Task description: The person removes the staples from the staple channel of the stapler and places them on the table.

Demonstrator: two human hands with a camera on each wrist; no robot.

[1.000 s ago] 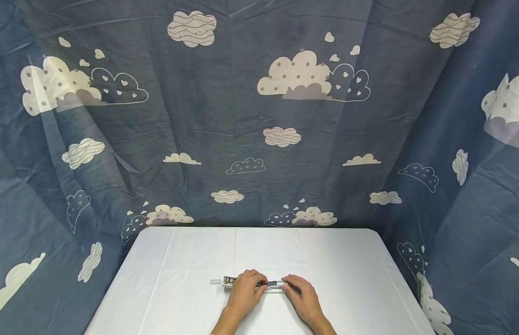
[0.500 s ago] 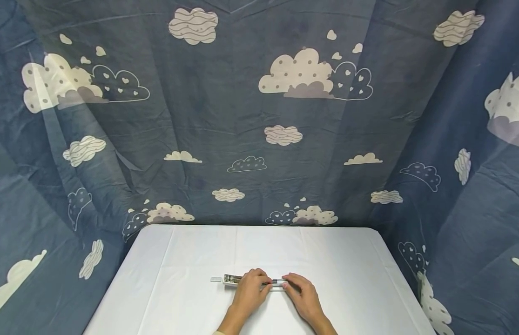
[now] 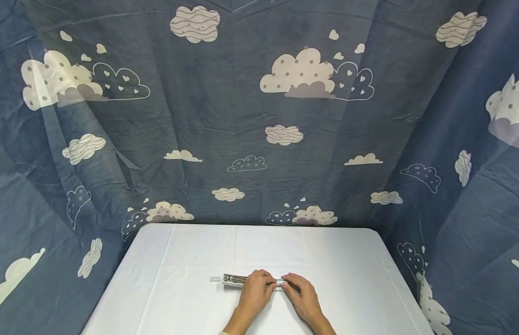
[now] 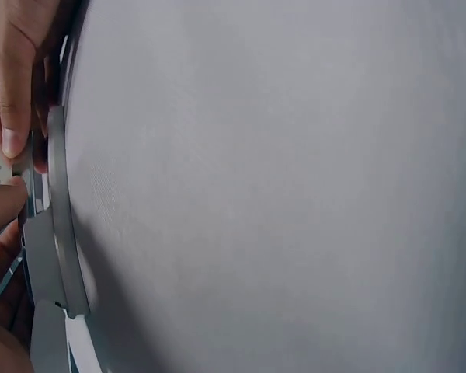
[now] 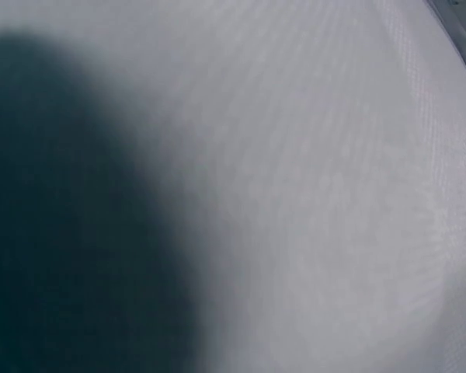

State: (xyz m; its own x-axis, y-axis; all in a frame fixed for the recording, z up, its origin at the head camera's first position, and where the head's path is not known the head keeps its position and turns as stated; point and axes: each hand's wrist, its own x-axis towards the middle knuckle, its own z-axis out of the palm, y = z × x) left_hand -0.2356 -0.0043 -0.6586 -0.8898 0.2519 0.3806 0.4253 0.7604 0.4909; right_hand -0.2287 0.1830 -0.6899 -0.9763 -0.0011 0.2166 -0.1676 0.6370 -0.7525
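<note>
A long, narrow grey stapler (image 3: 234, 279) lies crosswise between both hands, its open channel showing at the left end. My left hand (image 3: 256, 291) pinches it near the middle with thumb and fingers. At the right end my right hand (image 3: 302, 295) grips it between thumb and fingertips. The left wrist view shows the stapler's grey metal side (image 4: 58, 210) at the left, with the fingertips of both hands close together on it. Just off the stapler's left end lies a small grey strip (image 3: 215, 279), like a row of staples.
The white-covered table (image 3: 192, 251) spreads around the hands. A dark blue curtain (image 3: 242, 107) with cloud prints hangs behind it and along both sides. The right wrist view holds mostly blurred white cloth (image 5: 311, 194) and a dark shape (image 5: 62, 233).
My left hand has slid to the right along the stapler, closer to the right hand, so more of the channel shows. The right hand and the small strip have stayed put.
</note>
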